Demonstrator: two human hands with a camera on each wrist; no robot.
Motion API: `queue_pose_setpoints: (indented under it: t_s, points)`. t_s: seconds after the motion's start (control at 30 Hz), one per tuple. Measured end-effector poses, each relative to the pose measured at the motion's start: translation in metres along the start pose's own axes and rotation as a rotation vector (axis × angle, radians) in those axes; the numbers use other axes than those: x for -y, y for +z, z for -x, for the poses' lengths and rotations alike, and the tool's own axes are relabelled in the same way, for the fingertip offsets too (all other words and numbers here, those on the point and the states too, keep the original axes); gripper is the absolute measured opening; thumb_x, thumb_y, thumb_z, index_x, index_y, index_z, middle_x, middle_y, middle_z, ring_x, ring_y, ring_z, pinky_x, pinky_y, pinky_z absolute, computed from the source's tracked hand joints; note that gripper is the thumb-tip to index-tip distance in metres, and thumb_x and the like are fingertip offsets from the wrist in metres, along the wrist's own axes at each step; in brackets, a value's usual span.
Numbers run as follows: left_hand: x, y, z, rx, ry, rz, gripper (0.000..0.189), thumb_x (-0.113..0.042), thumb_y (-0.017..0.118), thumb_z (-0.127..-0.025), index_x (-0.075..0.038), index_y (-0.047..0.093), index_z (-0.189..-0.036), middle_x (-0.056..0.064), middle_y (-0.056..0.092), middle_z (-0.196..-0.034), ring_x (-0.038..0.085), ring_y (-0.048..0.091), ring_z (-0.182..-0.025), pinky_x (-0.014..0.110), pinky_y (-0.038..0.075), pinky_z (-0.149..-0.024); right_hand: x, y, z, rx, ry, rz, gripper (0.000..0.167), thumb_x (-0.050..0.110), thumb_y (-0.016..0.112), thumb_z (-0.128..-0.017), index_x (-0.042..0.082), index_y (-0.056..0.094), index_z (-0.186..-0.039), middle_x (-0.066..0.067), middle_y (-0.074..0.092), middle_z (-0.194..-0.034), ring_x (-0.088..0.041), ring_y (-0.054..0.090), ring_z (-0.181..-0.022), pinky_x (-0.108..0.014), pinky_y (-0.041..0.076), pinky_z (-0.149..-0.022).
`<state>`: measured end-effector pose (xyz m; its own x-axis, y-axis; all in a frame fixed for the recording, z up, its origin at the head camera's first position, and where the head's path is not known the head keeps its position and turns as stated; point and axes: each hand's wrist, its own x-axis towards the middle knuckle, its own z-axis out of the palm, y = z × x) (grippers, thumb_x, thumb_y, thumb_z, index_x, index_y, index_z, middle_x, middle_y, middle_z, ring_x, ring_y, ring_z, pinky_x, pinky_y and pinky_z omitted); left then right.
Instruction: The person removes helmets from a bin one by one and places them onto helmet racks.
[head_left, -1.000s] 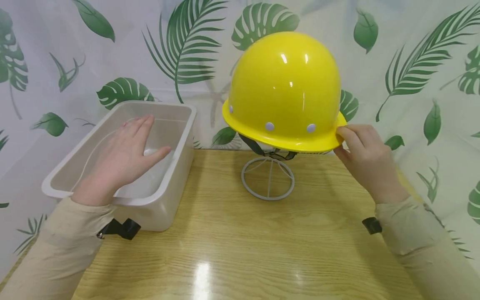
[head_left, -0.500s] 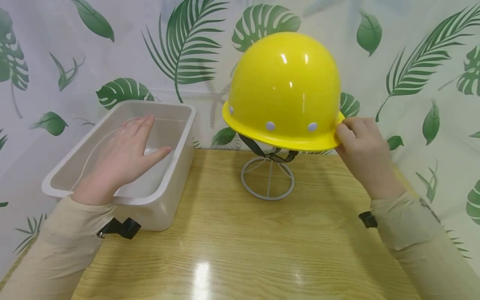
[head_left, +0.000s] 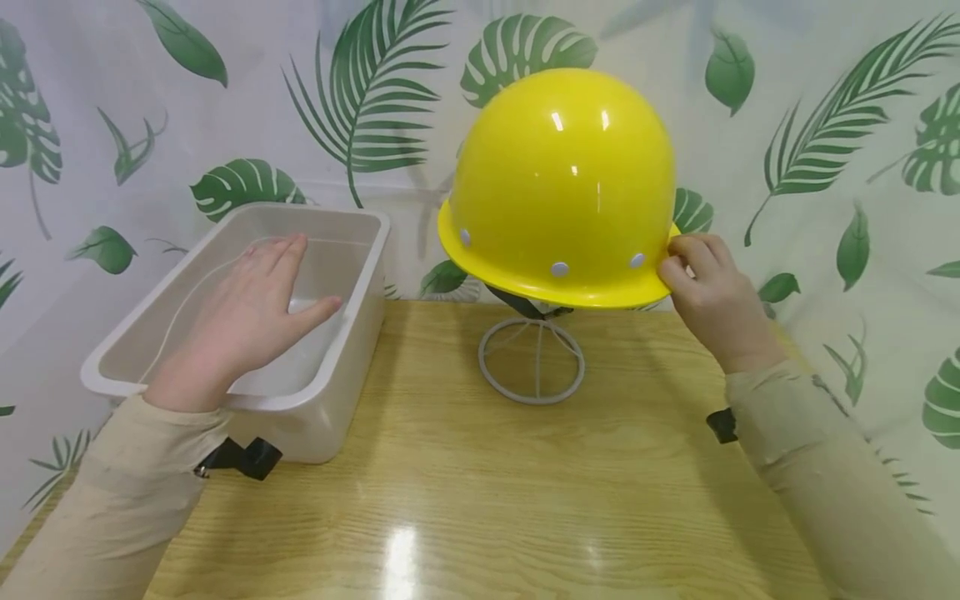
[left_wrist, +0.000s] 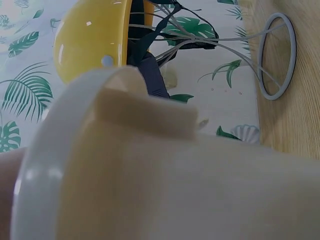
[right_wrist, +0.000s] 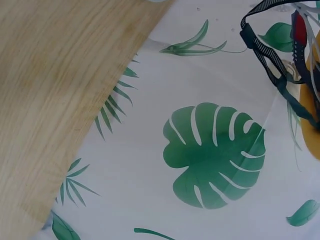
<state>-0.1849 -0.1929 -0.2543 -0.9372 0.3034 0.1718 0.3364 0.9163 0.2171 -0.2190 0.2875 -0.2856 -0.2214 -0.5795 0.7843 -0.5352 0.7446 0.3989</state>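
A yellow hard hat sits tilted on a white wire stand at the back of the table. At the brim's right end, my right hand pinches the edge between thumb and fingers. The chin strap hangs under the hat in the right wrist view. My left hand is held over a beige plastic tub, fingers straight and thumb spread. In the left wrist view the tub's wall fills the foreground, and the wire stand's ring shows behind it.
The wooden table stretches out in front of the stand and tub. Behind it hangs a white cloth with green leaf prints, close behind the hat. Each sleeve carries a black wrist strap.
My right hand has moved slightly left with the brim in its fingers. The hat has turned, its white rivets shifting right, and less strap shows below. My left hand stays where it was.
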Motion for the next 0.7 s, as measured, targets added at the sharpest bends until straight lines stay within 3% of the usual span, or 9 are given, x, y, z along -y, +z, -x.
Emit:
queue_pose_setpoints:
  t_s: [0.1, 0.23, 0.43, 0.7]
  points:
    - [0.0, 0.0, 0.0, 0.001, 0.0, 0.002, 0.089, -0.055, 0.046, -0.094, 0.009, 0.016, -0.148, 0.028, 0.02, -0.152, 0.045, 0.014, -0.14, 0.05, 0.008, -0.114, -0.002, 0.006, 0.004, -0.013, 0.019, -0.012, 0.018, -0.017, 0.059, -0.084, -0.003, 0.048, -0.085, -0.022, 0.054, -0.095, -0.041, 0.055, -0.088, -0.047, 0.055, -0.063]
    - [0.0, 0.001, 0.0, 0.0, -0.004, 0.001, 0.089, -0.054, 0.047, -0.094, 0.009, 0.016, -0.148, 0.028, 0.021, -0.152, 0.044, 0.015, -0.139, 0.05, 0.008, -0.115, -0.003, 0.007, 0.004, 0.048, 0.076, -0.042, 0.018, -0.018, 0.059, -0.083, -0.005, 0.049, -0.09, -0.024, 0.053, -0.099, -0.042, 0.053, -0.09, -0.048, 0.054, -0.072]
    - [-0.001, 0.001, 0.0, 0.012, -0.011, 0.0, 0.089, -0.055, 0.046, -0.094, 0.009, 0.016, -0.148, 0.028, 0.02, -0.152, 0.044, 0.014, -0.14, 0.05, 0.008, -0.114, -0.001, 0.005, -0.005, 0.119, 0.223, -0.034, 0.014, -0.012, 0.06, -0.086, -0.007, 0.05, -0.095, -0.023, 0.052, -0.096, -0.038, 0.05, -0.085, -0.047, 0.053, -0.068]
    - [-0.002, 0.001, -0.001, 0.016, -0.008, 0.002, 0.088, -0.053, 0.047, -0.094, 0.009, 0.016, -0.148, 0.028, 0.02, -0.152, 0.044, 0.014, -0.14, 0.05, 0.008, -0.114, -0.004, 0.003, -0.01, 0.101, 0.324, -0.093, 0.015, -0.011, 0.057, -0.088, -0.012, 0.048, -0.1, -0.027, 0.047, -0.099, -0.04, 0.049, -0.092, -0.046, 0.049, -0.081]
